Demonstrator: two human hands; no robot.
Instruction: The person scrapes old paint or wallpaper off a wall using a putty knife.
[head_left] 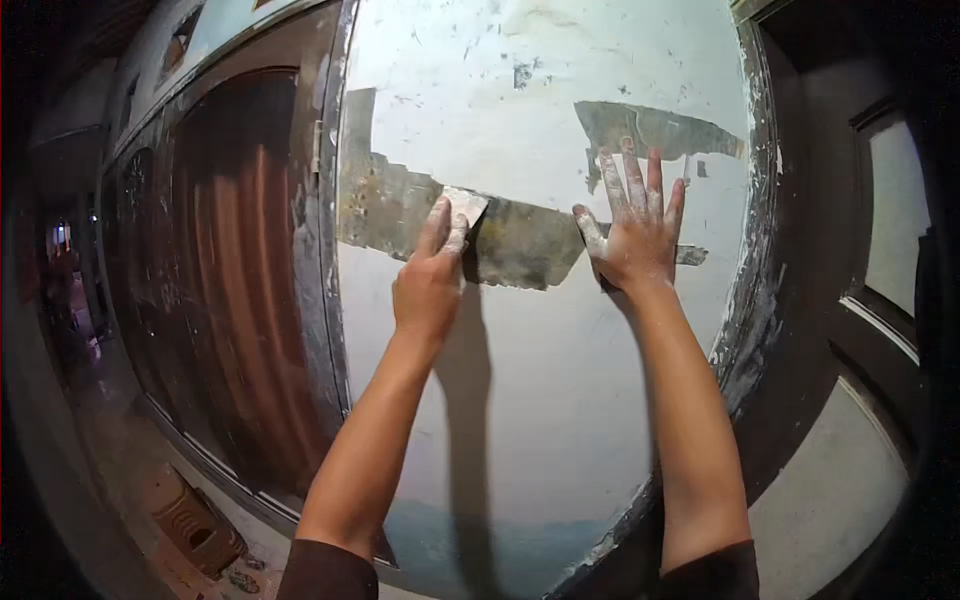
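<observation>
Left hand [430, 285] closed on pale flat piece [467, 203], held at upper edge of bare grey patch [525, 242]; whether scraper or loose flap cannot be told. Right hand [641, 245] spread flat against white wall [560, 400]. Piece best worked slowly, at low angle.

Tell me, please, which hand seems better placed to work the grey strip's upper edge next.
Probably the left hand: it holds a pale piece at the upper edge of the grey strip, while the right hand is spread against the wall, holding nothing visible.
</observation>
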